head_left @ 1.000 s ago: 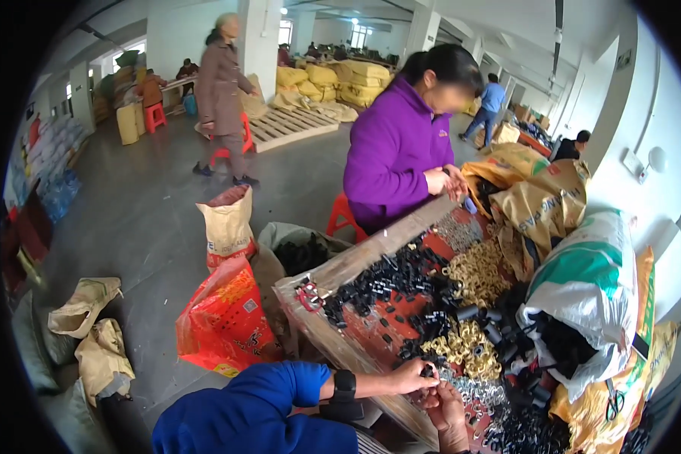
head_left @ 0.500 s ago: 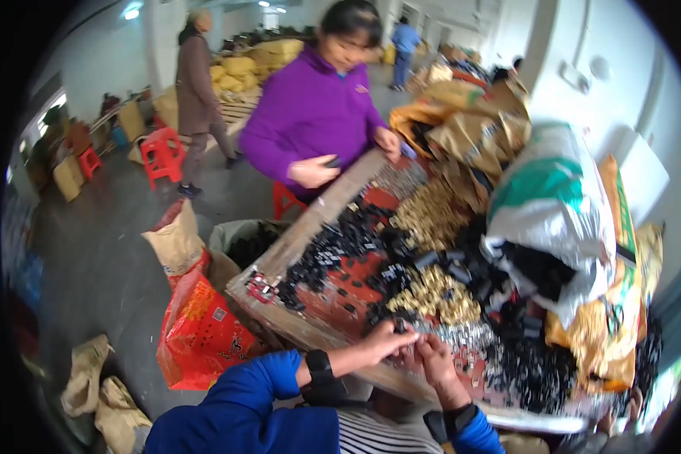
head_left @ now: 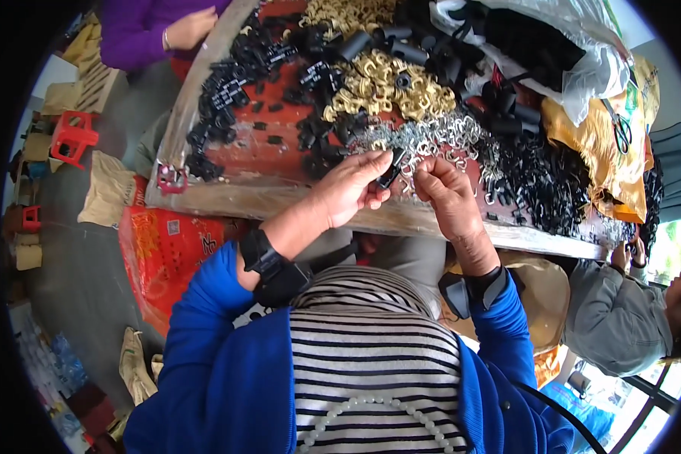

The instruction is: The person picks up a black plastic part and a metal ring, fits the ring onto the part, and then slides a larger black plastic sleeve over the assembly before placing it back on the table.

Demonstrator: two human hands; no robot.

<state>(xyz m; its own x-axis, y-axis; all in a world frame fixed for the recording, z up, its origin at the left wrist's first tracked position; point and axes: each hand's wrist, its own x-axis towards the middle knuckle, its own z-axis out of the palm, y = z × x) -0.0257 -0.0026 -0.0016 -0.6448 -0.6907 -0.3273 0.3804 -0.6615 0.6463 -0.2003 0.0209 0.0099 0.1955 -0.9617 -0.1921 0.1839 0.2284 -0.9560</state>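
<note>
My left hand (head_left: 346,186) grips a small black plastic part (head_left: 391,169) between thumb and fingers, over the near edge of the worktable. Close to its right, my right hand (head_left: 450,198) is closed in a pinch, thumb against the fingers. Whatever sits in that pinch is too small to make out. Just beyond the hands lie loose silver metal pieces (head_left: 458,130), with a heap of gold-coloured clips (head_left: 390,87) behind them. Black parts (head_left: 219,94) are strewn to the left, and another black pile (head_left: 533,178) spreads to the right.
A raised wooden rim (head_left: 238,200) borders the red tabletop (head_left: 261,151). At the right are a white sack (head_left: 594,34), scissors (head_left: 620,132) on a yellow sack, and a co-worker in grey (head_left: 617,318). A purple sleeve (head_left: 132,34) shows far left; below it stands a red stool (head_left: 74,138).
The view has tipped downward, so the hands appear higher and the co-worker in purple is mostly out of frame. The hands remain close together; the black part now shows clearly in the left.
</note>
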